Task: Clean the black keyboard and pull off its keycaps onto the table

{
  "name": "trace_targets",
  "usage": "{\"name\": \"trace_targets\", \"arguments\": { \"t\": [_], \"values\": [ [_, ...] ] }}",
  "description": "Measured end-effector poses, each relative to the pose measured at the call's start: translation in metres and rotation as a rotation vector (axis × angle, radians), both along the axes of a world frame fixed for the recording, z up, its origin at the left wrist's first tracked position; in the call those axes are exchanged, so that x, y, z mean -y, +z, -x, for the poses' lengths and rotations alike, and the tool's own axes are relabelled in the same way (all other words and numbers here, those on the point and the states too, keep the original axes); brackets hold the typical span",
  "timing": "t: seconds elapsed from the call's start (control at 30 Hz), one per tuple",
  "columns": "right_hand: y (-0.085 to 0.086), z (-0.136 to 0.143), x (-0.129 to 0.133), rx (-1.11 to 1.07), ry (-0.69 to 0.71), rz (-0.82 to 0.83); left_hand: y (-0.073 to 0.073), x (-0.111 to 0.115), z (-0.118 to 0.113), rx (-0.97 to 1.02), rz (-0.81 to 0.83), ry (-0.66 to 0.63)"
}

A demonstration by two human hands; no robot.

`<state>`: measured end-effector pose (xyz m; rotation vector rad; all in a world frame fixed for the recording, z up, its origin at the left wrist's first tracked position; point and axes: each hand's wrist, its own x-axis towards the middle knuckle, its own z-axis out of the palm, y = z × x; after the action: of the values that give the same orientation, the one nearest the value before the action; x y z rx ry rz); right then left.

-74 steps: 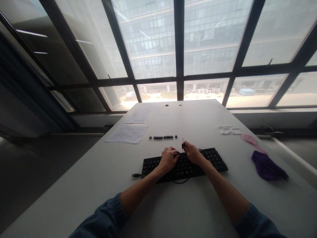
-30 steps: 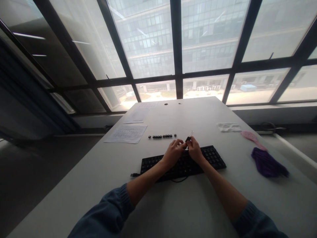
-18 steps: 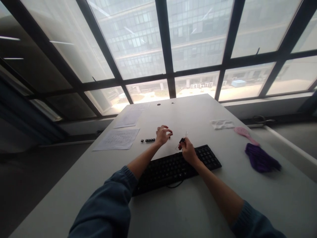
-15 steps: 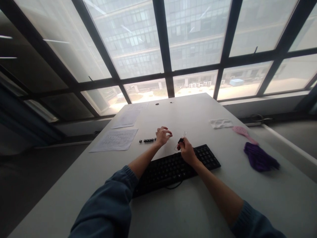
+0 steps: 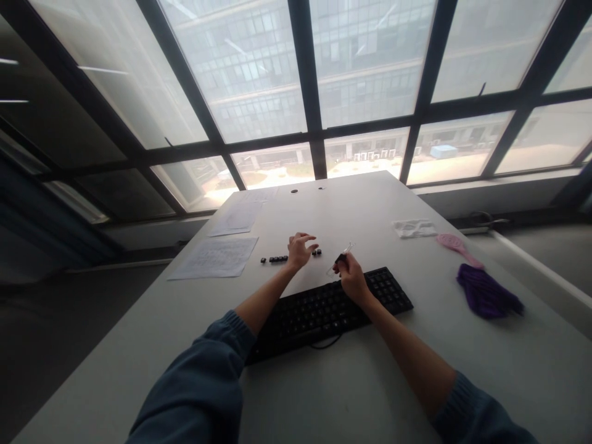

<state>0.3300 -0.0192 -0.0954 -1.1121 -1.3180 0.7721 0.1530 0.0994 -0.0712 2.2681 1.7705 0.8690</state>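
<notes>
Left hand (image 5: 300, 248) reaching past the far edge of the keyboard (image 5: 329, 308), fingers loosely curled and spread over the row of loose black keys (image 5: 277, 259) on the table (image 5: 361, 382); whether anything is pinched between the fingertips cannot be told. Row of keys running left to right, one key (image 5: 317, 252) just right of the fingers.

Right hand (image 5: 352, 277) closed round a small key puller (image 5: 340, 259), dark grip in the fingers, thin wire end slanting up and away to the right, clear of the keyboard. Hand hovering just over the keyboard's far edge, near its middle.

Keyboard lying long side across, tilted so the right end sits farther away, cable looping out from its near edge.

No containers in sight. Sheets of paper (image 5: 215, 257) far left of the keys. Off to the right, well apart: a crumpled clear bag (image 5: 413, 228), a pink brush (image 5: 456, 245), a purple cloth (image 5: 488, 292).
</notes>
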Motion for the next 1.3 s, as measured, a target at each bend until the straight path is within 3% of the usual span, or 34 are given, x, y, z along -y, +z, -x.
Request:
{"name": "trace_targets", "arguments": {
  "t": [0.13, 0.27, 0.53, 0.67, 0.83, 1.0, 1.13, 1.3],
  "values": [
    [-0.001, -0.001, -0.002, -0.060, -0.017, 0.012, 0.018, 0.017, 0.013, 0.046, -0.063, 0.033],
    [0.003, -0.004, 0.000, 0.025, 0.037, -0.026, 0.024, 0.050, 0.021, 0.048, -0.043, -0.030],
    [0.009, -0.018, 0.003, 0.297, 0.202, -0.034, 0.009, 0.148, 0.003, -0.059, 0.101, -0.195],
    [0.009, -0.019, 0.004, 0.371, 0.229, -0.040, -0.001, 0.175, -0.005, -0.079, 0.079, -0.201],
    [0.013, -0.015, 0.012, 0.437, 0.309, -0.031, -0.005, 0.178, 0.008, -0.075, 0.032, -0.229],
    [0.014, -0.008, 0.024, 0.487, 0.304, -0.135, 0.002, 0.171, 0.021, -0.039, 0.062, -0.269],
    [0.012, -0.009, 0.029, 0.466, 0.274, -0.171, 0.006, 0.156, 0.005, 0.007, 0.108, -0.354],
    [0.005, -0.012, 0.026, 0.379, 0.211, -0.135, -0.003, 0.141, -0.017, 0.042, 0.148, -0.374]
  ]
}}
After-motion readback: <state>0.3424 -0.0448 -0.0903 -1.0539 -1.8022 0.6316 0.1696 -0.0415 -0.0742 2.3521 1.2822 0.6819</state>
